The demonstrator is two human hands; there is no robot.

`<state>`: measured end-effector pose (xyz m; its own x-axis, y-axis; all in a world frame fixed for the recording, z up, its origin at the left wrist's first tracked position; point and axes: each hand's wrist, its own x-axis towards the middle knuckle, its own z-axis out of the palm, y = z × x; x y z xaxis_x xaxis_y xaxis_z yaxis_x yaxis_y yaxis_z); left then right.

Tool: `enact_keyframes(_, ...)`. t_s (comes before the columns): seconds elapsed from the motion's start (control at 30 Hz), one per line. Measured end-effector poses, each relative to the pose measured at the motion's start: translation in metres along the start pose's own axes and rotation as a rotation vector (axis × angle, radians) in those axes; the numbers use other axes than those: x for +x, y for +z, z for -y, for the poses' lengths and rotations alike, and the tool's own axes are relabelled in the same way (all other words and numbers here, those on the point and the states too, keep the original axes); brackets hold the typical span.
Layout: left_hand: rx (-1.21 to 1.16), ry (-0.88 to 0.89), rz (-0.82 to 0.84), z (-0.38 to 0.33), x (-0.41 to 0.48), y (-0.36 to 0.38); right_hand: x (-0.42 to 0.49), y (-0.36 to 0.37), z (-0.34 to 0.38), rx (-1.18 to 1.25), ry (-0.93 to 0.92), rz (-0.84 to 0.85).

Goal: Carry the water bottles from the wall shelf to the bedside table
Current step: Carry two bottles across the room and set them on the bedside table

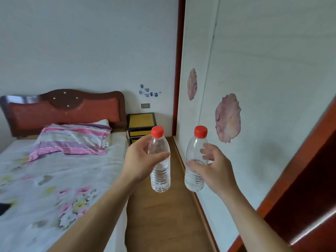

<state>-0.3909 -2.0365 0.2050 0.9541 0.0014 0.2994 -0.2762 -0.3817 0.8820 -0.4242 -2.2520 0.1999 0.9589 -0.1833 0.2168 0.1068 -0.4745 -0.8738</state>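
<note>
Fingers of my left hand (143, 160) wrap the left bottle (161, 179) mid-body, and my right hand (214, 171) likewise grips the right bottle (194, 180). Both are probably light, slippery and crushable, so I grip gently.

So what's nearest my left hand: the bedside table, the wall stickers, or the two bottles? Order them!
1. Left bottle, gripped by the left hand.
2. Right bottle, just to its right.
3. Bedside table, ahead in the corner.
4. Wall stickers, higher, behind the table.
</note>
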Motion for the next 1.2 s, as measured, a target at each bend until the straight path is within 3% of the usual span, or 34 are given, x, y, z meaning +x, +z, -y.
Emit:
enact_keyframes(0.57, 0.089, -0.115, -0.222, 0.105, 0.313, -0.01, 0.358, 0.142, -0.012, 0.026, -0.107, 0.247)
enact_keyframes(1.2, 0.087, -0.17, -0.19, 0.297, 0.695, -0.085, 0.72, 0.386, -0.021, 0.006, -0.063, 0.256)
